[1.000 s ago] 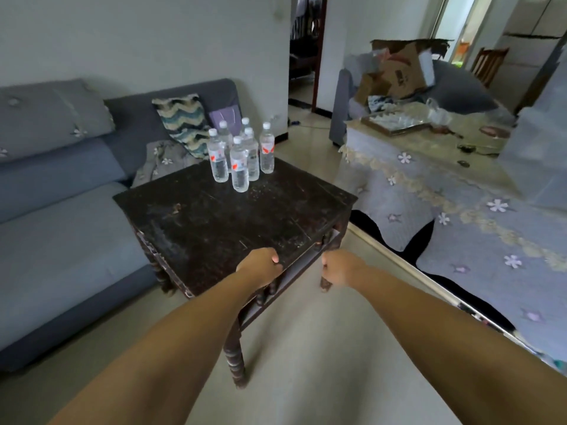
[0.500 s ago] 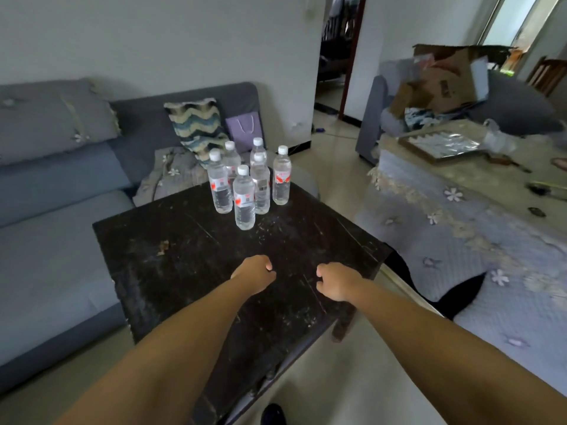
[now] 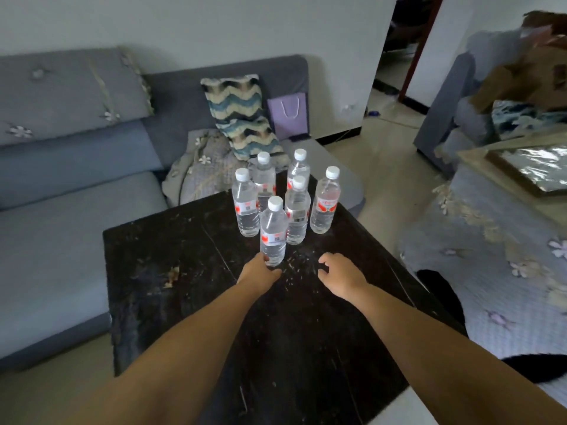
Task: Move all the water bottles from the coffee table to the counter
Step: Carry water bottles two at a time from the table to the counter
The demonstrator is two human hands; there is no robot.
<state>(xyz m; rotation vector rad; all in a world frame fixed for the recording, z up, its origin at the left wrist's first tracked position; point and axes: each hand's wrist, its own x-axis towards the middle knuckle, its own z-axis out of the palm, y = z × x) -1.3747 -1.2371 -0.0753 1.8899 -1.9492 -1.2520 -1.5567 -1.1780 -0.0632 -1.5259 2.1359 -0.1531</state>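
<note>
Several clear water bottles with white caps and red labels stand in a cluster at the far side of the dark wooden coffee table (image 3: 171, 302). The front bottle (image 3: 273, 231) is upright on the table, and my left hand (image 3: 259, 273) reaches its base, with fingers on its left side and the thumb in front. To its right stand more bottles, among them one (image 3: 297, 214) behind and one at the far right (image 3: 325, 205). My right hand (image 3: 339, 274) hovers over the table just short of them, fingers apart and holding nothing.
A grey sofa (image 3: 61, 210) runs along the left and behind the table, with a zigzag cushion (image 3: 242, 115) and a purple paper bag (image 3: 288, 118). A table under a flowered cloth (image 3: 506, 256) stands close on the right. A doorway (image 3: 399, 56) opens at the back.
I have come closer to the table and both hands have moved forward over it. My left hand now touches the front bottle's base, and my right hand's fingers have spread.
</note>
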